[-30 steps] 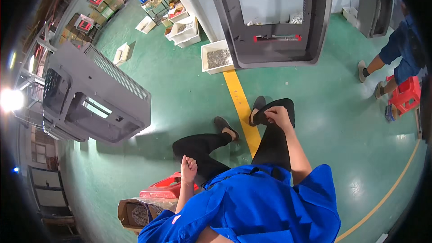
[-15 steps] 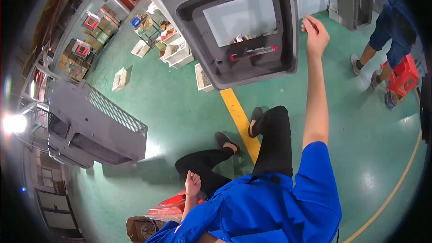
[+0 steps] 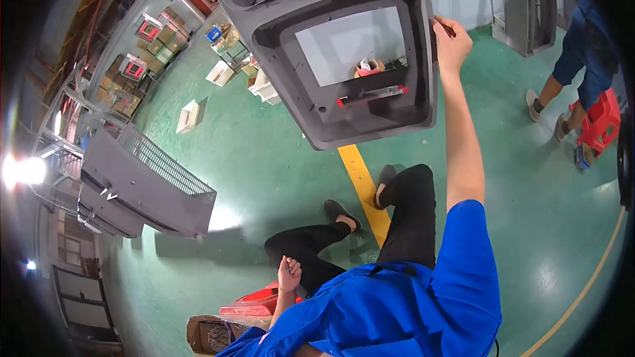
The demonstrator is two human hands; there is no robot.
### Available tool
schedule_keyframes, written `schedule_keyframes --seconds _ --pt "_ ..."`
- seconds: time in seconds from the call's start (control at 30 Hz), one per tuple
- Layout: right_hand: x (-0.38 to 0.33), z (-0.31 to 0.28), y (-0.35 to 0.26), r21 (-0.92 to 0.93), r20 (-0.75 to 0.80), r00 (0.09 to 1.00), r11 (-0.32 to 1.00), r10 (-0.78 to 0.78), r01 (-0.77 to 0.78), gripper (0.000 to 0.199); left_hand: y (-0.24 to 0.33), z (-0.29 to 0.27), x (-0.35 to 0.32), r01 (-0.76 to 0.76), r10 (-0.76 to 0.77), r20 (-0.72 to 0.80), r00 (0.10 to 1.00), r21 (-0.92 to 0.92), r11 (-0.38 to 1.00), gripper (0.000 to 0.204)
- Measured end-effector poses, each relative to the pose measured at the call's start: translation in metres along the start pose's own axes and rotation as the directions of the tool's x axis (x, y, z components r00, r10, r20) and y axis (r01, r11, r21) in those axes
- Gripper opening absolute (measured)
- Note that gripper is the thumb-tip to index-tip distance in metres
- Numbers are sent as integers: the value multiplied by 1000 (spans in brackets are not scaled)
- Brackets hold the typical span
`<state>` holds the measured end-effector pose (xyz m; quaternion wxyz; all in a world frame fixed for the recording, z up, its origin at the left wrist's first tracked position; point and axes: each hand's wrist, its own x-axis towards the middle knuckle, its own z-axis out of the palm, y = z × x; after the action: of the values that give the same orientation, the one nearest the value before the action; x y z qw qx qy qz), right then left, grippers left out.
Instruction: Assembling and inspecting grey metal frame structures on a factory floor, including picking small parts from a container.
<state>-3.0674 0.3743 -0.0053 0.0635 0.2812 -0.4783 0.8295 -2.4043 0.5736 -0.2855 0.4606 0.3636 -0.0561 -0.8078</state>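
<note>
A large dark grey moulded housing [image 3: 311, 133] with a rectangular window opening stands in front of me. My right hand [image 3: 452, 43] is at its right edge, thumb and fingers pinched together; whatever lies between them is too small to make out. On the lower ledge inside the housing rests a red and black pen-shaped tool [image 3: 372, 96]. Over my lap, near the left thigh, my left hand [image 3: 289, 273] is closed with curled fingers, and its inside is hidden.
Left, another grey housing [image 3: 149, 185] with a grille hangs near a metal frame. A red stool [image 3: 254, 305] and an open cardboard box [image 3: 210, 335] are beside me. White bins [image 3: 188, 117] stand far left. At right, a co-worker [image 3: 582, 46] stands by a red stool [image 3: 600, 122].
My right hand has come in against the housing's right edge; before, it was slightly off it. My left hand stays closed over my lap. The view has shifted a little.
</note>
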Motion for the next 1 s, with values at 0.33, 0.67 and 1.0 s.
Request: schedule_keyframes --seconds 0.33,0.67,1.0 --pt "8 -1 -17 -320 212 918 864 -335 389 12 -15 18 3 -23 24 -37 999 26 999 28" --pt "7 27 -3 -244 352 935 961 -40 132 13 -2 21 -2 -120 128 -104 986 82 989 27" --pt "-25 41 14 -102 236 966 991 105 -82 19 -11 0 -5 -193 198 -56 979 83 978 18"
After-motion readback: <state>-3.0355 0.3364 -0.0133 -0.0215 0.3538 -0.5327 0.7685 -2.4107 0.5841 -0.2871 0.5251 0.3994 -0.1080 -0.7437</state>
